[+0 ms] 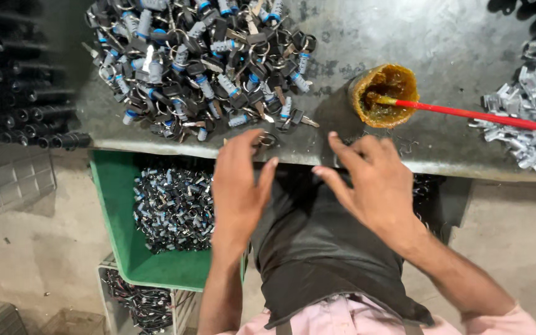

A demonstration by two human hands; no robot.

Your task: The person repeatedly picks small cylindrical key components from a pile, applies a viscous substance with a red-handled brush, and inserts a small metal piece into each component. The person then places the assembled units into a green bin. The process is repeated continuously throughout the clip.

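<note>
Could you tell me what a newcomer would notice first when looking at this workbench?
Probably the big heap of keyed lock cylinders piled at the back left of the grey bench, and the amber grease pot with a red-handled brush to its right. In front, the left hand and right hand hover open at the bench edge, above a green bin of more parts.

Grey workbench (454, 37) with heap of keyed locks (200, 62), grease pot (384, 96), red-handled brush (485, 115), metal clips (531, 118).

The left hand (238, 186) and the right hand (376, 183) hover side by side, palms down, fingers loosely spread and empty. Both forearms are bare, reaching forward from pink sleeves.
</note>
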